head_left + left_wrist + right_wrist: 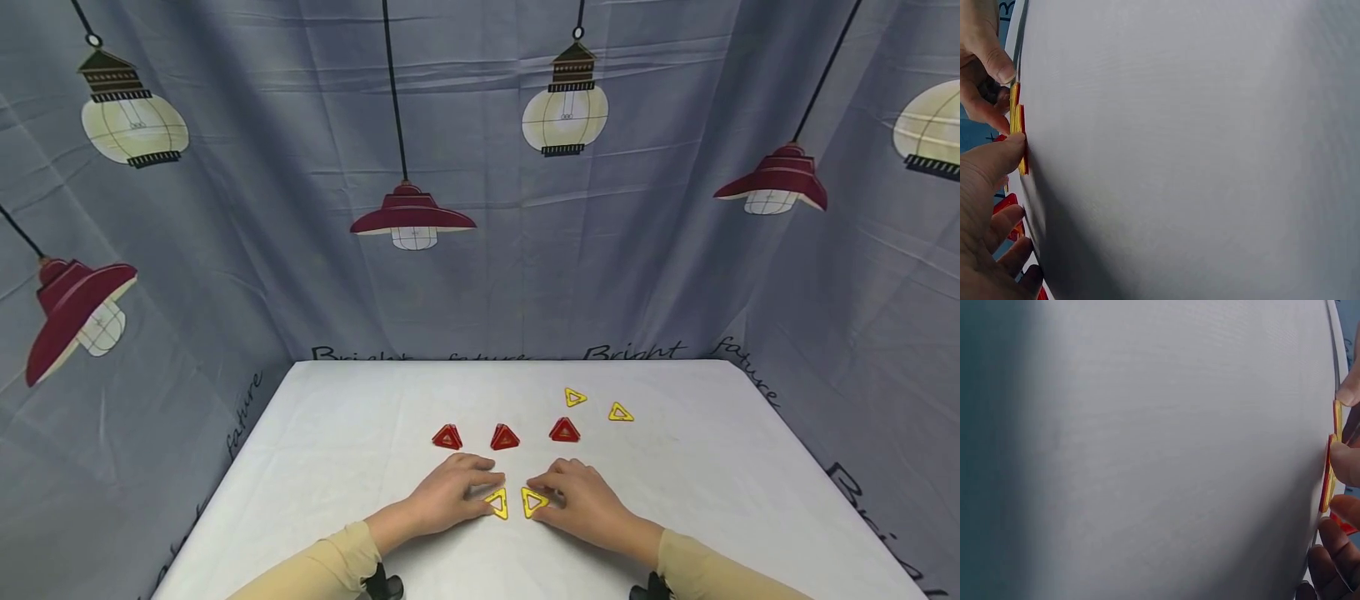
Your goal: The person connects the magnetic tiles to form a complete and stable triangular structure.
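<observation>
In the head view, my left hand (pixel 450 498) pinches a yellow triangle piece (pixel 502 503) with an open centre, close above the white table. Facing it across a small gap, my right hand (pixel 583 503) pinches a second yellow triangle (pixel 524 503) between thumb and fingers. Side-on in the left wrist view, the left hand's piece (pixel 1021 150) shows a yellow side and a red side. The right wrist view shows the same two colours on the right hand's piece (pixel 1326 481). The other fingers of both hands are bent loosely.
Three red triangular pieces, left (pixel 447 437), middle (pixel 505 437) and right (pixel 565 430), sit in a row beyond the hands. Two more yellow triangles (pixel 575 397) lie farther back on the right. A grey curtain with printed lamps (pixel 487 292) surrounds the white table (pixel 360 408).
</observation>
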### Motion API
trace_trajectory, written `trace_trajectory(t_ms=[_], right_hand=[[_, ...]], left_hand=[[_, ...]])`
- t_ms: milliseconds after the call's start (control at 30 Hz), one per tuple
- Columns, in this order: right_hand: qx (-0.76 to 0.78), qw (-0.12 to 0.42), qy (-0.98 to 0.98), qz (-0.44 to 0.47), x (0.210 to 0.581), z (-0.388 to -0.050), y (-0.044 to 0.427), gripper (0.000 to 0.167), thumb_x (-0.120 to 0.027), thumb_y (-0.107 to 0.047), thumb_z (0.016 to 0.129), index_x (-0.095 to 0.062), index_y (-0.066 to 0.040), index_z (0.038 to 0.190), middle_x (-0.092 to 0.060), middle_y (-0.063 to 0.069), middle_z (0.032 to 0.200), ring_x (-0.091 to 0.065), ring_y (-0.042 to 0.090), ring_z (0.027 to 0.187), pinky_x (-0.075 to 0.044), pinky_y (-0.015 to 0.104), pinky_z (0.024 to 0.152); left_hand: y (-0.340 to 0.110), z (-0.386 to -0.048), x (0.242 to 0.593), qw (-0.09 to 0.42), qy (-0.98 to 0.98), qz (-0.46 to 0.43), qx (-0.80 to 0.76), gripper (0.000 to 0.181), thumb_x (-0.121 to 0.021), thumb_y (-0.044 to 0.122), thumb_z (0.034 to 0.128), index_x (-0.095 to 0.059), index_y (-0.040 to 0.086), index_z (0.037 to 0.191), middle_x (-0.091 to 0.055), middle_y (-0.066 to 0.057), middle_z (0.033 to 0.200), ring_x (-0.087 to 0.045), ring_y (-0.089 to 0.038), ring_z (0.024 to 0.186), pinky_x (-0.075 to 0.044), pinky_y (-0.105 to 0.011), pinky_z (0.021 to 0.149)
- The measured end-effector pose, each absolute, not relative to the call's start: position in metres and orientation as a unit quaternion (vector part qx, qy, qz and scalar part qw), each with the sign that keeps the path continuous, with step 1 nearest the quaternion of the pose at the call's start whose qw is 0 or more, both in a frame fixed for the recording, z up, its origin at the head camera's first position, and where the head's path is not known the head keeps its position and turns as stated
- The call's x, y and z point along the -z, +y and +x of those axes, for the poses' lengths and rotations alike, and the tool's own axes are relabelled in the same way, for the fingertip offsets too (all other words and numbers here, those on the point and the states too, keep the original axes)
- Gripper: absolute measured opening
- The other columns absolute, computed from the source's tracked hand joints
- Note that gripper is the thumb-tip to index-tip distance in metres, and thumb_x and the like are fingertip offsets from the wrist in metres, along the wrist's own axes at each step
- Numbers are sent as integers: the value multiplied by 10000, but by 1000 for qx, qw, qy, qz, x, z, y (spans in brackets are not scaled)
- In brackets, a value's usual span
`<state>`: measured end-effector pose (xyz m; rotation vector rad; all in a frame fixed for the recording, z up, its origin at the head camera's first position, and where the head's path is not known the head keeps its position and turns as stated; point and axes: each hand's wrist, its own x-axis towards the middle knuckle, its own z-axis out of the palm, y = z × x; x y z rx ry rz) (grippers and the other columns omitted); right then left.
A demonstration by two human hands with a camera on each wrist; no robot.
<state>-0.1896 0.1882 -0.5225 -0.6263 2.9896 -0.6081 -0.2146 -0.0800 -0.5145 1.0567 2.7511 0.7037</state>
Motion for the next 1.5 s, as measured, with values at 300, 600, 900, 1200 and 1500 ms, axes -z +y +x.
trace_trajectory(t_ms=[300, 600, 900, 1200, 1500], right_hand=[[198, 1, 956, -215, 524, -191, 192, 353, -813, -476, 842, -776, -354, 1172, -517, -213, 913, -436, 33, 851, -384, 324, 755], [206, -7, 957, -205, 524, -190, 190, 328, -837, -477, 823, -794, -367, 1129, -510, -217, 883, -420, 21, 806, -357, 287, 707], [210, -3, 955, -210, 522, -188, 189, 339, -840, -459, 823, -795, -350, 1141, -513, -204, 886, -411, 24, 794, -345, 288, 688], [214, -11, 954, -209, 524, -188, 188, 333, -844, -450, 822, -799, -344, 1134, -513, -200, 881, -413, 23, 791, -350, 291, 695], [212, -11, 955, -207, 525, -188, 188, 331, -846, -443, 822, -802, -335, 1132, -510, -201, 879, -410, 24, 793, -355, 293, 699]], left_hand=[[-68, -206, 517, 25, 926, 312, -210, 486, -783, 500, 871, -721, 233, 1272, -594, 11, 1398, -507, -220, 1326, -417, -460, 1081], [-62, -203, 517, 2, 933, 294, -209, 334, -799, 456, 870, -781, 286, 1157, -626, 27, 1313, -538, -203, 1215, -458, -443, 1004], [-61, -203, 522, -29, 924, 308, -223, 342, -849, 412, 828, -777, 257, 1124, -641, 130, 1061, -509, -45, 906, -457, -251, 769], [-61, -199, 522, -22, 922, 309, -230, 345, -827, 399, 859, -709, 243, 1143, -596, 152, 880, -512, 14, 783, -453, -224, 663], [-64, -199, 517, 73, 901, 268, -333, 355, -824, 280, 860, -735, 139, 1173, -637, 125, 962, -532, -4, 819, -469, -250, 733]])
